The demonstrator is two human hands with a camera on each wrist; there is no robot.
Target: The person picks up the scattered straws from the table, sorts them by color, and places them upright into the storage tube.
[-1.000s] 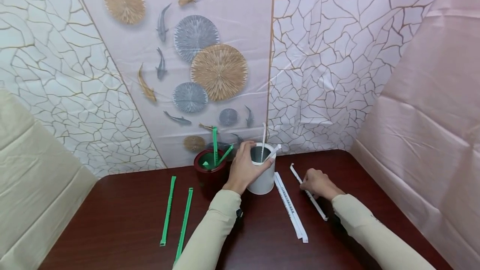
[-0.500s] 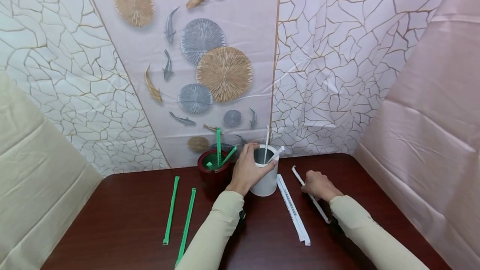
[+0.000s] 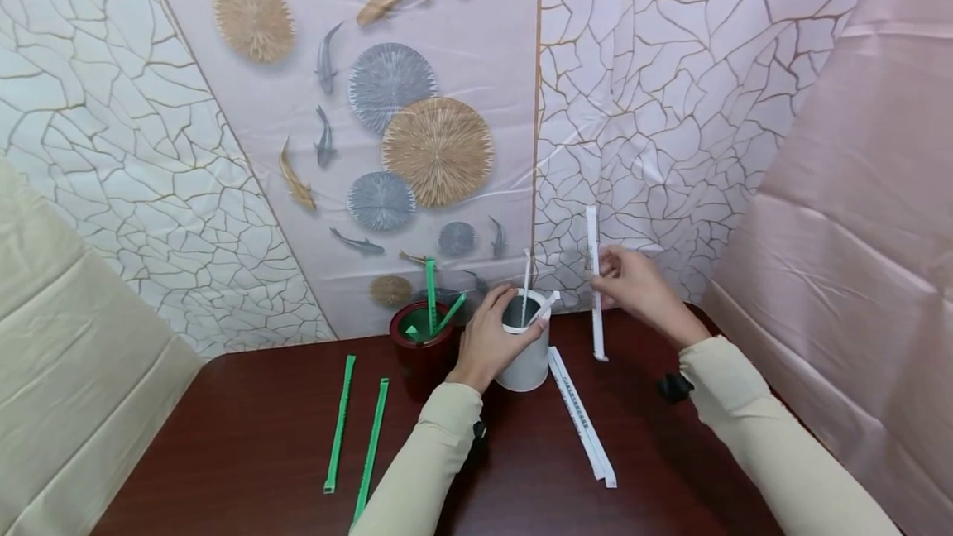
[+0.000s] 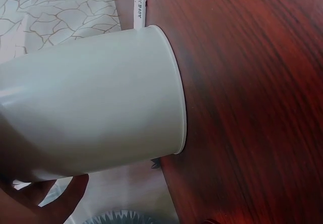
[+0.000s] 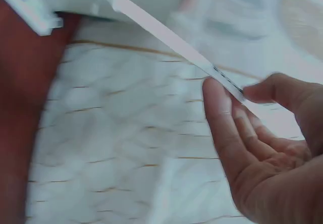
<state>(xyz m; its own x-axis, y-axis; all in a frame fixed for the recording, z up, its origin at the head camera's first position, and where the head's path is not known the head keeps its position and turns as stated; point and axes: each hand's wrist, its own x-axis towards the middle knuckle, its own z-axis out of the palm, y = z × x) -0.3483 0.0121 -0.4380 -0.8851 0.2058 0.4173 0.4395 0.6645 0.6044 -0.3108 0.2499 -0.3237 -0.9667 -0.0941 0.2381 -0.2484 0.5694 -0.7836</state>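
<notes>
My left hand (image 3: 487,342) grips the white cup (image 3: 524,370) at its rim; the cup stands upright on the table. Two white paper-wrapped straws (image 3: 527,288) poke out of it. In the left wrist view the cup (image 4: 101,98) fills much of the picture, with fingertips curled at its lower side. My right hand (image 3: 636,288) pinches another white wrapped straw (image 3: 592,242), nearly vertical, in the air right of the cup. The right wrist view shows this straw (image 5: 161,35) between thumb and fingers, slightly blurred.
A dark red cup (image 3: 417,358) holding green wrapped straws (image 3: 431,296) stands left of the white cup. Two green straws (image 3: 340,424) lie on the table's left part. White wrapped straws (image 3: 581,416) lie side by side right of the white cup. A patterned cloth (image 3: 640,106) hangs behind.
My right hand has lifted the white straw off the table, raising it upward and turning it nearly upright. My left hand stays on the white cup.
</notes>
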